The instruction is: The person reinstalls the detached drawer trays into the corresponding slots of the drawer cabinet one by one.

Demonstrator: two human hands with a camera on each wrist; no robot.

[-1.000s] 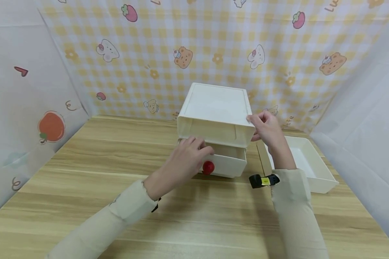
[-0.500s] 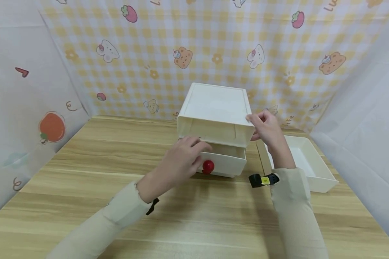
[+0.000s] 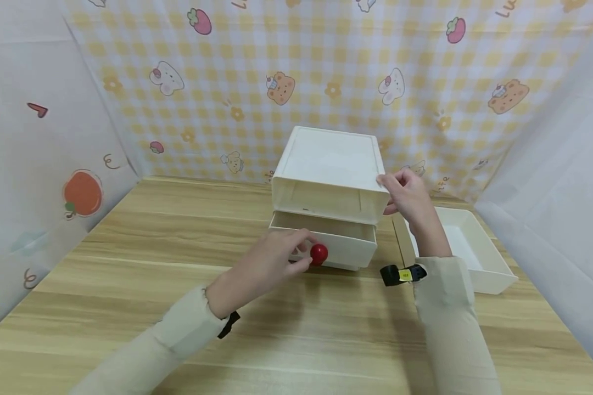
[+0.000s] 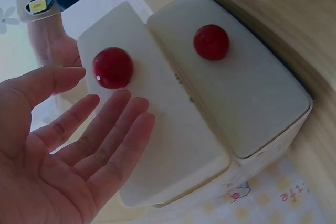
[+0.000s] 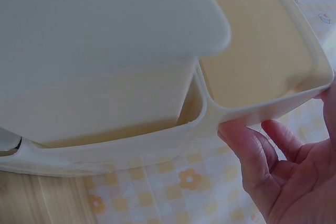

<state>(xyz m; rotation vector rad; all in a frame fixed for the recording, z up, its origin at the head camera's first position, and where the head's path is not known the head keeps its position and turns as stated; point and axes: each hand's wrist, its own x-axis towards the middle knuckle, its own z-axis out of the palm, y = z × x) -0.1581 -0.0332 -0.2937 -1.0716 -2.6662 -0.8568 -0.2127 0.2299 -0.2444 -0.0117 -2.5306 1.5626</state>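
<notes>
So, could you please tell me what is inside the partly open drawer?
In the head view, only bare beige surfaces show inside the drawer. Its front panel hides the near bottom, and the cabinet covers the rear.

The checked curtain (image 3: pixel 336 66) reads "life" and "Lu"; the yellow label (image 3: pixel 405 275) on the strap (image 3: pixel 418 273) is illegible.
</notes>
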